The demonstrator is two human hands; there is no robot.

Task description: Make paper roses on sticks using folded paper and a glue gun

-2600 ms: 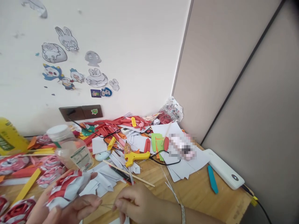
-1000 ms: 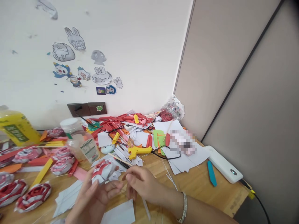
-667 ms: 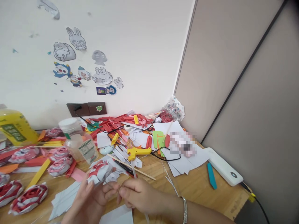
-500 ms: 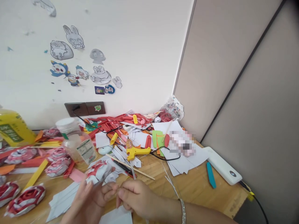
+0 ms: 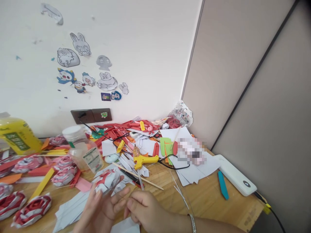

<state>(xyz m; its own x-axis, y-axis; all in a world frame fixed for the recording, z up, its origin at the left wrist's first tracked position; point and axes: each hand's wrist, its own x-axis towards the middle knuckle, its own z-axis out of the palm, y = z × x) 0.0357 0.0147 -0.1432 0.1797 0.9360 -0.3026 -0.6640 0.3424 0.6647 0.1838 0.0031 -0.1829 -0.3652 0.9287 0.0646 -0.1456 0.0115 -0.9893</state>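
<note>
Left hand [image 5: 100,207] is holding a red-and-white paper flower [image 5: 107,180] above the table [image 5: 206,194], thumb and fingers clamping it. Right hand [image 5: 144,207] is hovering just beside, fingertips pressing together; cannot tell whether they are gripping anything.

- White wall [image 5: 150,58]: is showing bright under soft, even light.
- Grey panel [image 5: 233,74], right: is appearing dimmer, darkening toward the lower corner.
- Upper right corner: is falling to blurred black.
- Tabletop [image 5: 206,197]: is bearing faint, soft-edged shadows.
- Blocky mosaic [image 5: 191,152]: is masking a patch over white papers [image 5: 210,165].
</note>
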